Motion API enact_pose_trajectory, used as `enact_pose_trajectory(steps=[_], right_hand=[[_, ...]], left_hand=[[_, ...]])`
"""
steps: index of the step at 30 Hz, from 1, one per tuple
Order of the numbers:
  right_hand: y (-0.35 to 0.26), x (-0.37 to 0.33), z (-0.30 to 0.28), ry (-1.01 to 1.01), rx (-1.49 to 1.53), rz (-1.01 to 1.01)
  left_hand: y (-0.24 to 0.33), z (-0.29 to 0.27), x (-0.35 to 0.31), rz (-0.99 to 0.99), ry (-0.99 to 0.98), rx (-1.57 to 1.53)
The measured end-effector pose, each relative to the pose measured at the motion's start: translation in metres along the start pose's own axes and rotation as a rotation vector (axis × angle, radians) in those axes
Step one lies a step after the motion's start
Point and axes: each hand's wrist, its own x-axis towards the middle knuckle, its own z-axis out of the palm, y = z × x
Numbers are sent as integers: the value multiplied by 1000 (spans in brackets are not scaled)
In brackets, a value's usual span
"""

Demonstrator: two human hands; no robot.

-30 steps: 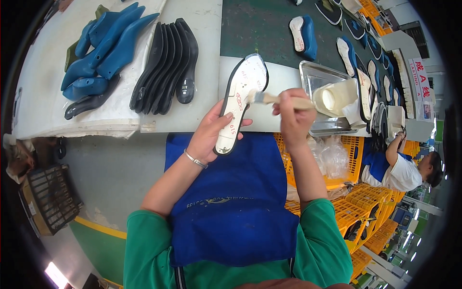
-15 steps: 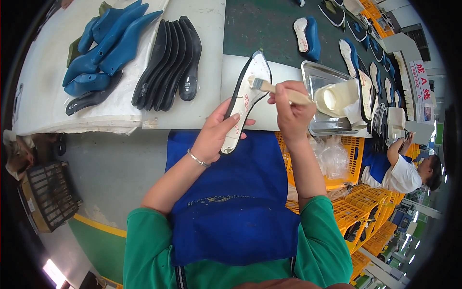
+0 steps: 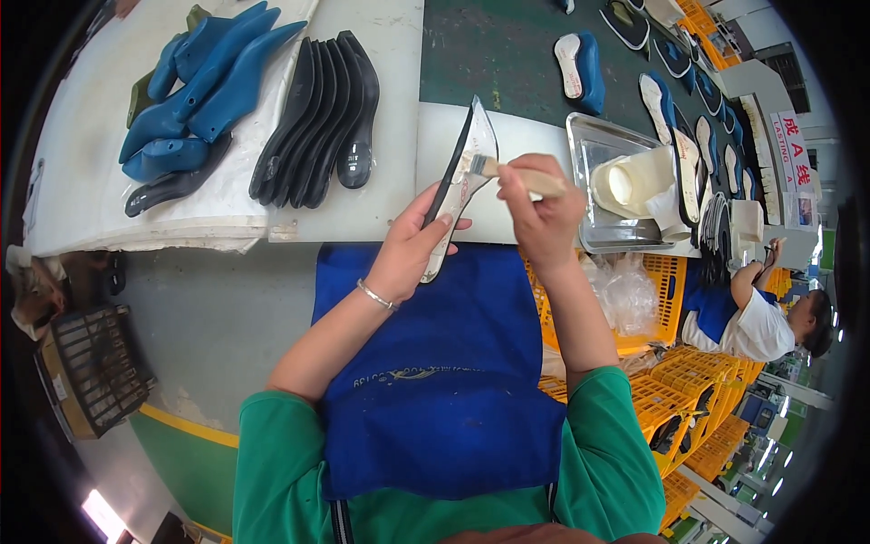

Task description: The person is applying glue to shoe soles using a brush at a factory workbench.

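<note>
White insole (image 3: 460, 189) with black edging, tilted, held up over near edge of table (image 3: 362, 216): we see left hand (image 3: 410, 243) grasping its lower half, thumb on white face. Right hand (image 3: 548, 213) clasps pale-handled paintbrush (image 3: 491, 168), bristles against that face. Just right, metal tray (image 3: 609, 136) with cream-coloured container (image 3: 639, 179) in it. Leftward on table, row of black soles (image 3: 317, 118), then heaped blue shoe lasts (image 3: 213, 77).

Brightly and evenly lit over the white worktop (image 3: 395, 100), softly shadowed, with specular glare on the metal tray (image 3: 594, 143), small highlights on the black soles (image 3: 314, 118), overexposed at a lower-left light patch (image 3: 105, 513), bowed by fisheye distortion, black-vignetted at the rim.
</note>
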Motion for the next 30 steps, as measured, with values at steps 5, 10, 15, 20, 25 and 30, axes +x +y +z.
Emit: enact_pose_trajectory(steps=[5,10,15,20,25,30], right_hand=[[-19,-10,0,-139,-31,-68],[3,3,5,25,63,-81],[27,24,4,149,31,106],[35,8,-11,66,-57,127],[5,-15,-6,-35,78,72],[31,11,-17,78,-9,96]], left_hand=[[-1,-4,1,-13,11,-35],[-1,-2,-2,-24,-14,-39],[3,-1,-3,-38,-39,-65],[8,-6,-3,-53,-80,-192],[2,-11,2,-55,-62,-210],[5,-13,-1,-79,-103,-195]])
